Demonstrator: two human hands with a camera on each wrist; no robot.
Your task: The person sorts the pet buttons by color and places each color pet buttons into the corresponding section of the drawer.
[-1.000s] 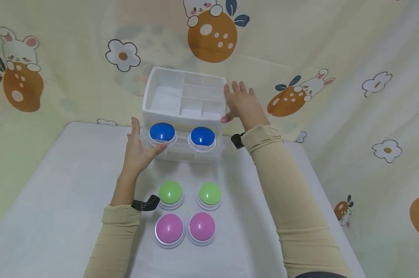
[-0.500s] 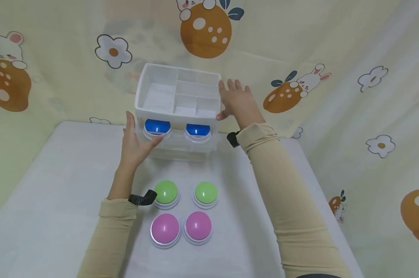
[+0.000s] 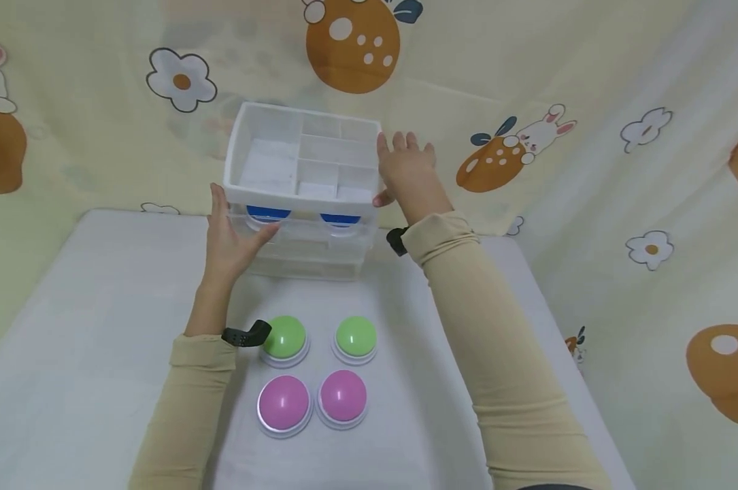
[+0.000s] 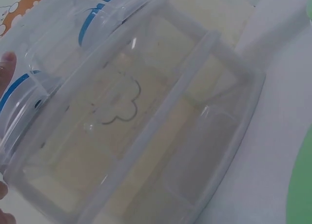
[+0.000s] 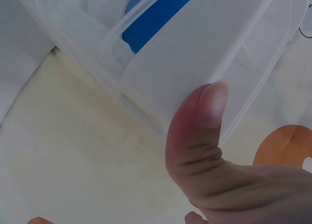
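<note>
A white organizer box [image 3: 301, 197] with a divided open top stands at the back of the table. Its clear upper drawer [image 3: 310, 237] is nearly all the way in, with two blue dome buttons [image 3: 267, 214] partly hidden beneath the top tray. My left hand [image 3: 226, 241] is at the left front corner, fingers straight up along the side and thumb against the drawer front. On the opposite side, my right hand [image 3: 410, 173] rests on the organizer's right wall with extended fingers. In the right wrist view its thumb [image 5: 200, 121] touches the box near the edge.
Two green dome buttons [image 3: 285, 337] sit on the white tabletop [image 3: 124, 313] in front of the organizer. Nearer to me are two pink dome buttons [image 3: 284, 403]. A patterned curtain [image 3: 252, 61] hangs right behind the organizer. Under the upper drawer is another clear drawer [image 3: 301, 267].
The upper drawer has slid back into the organizer, so the top tray now covers most of the blue dome buttons. My left hand moved along with it; the right hand stays on the side.
</note>
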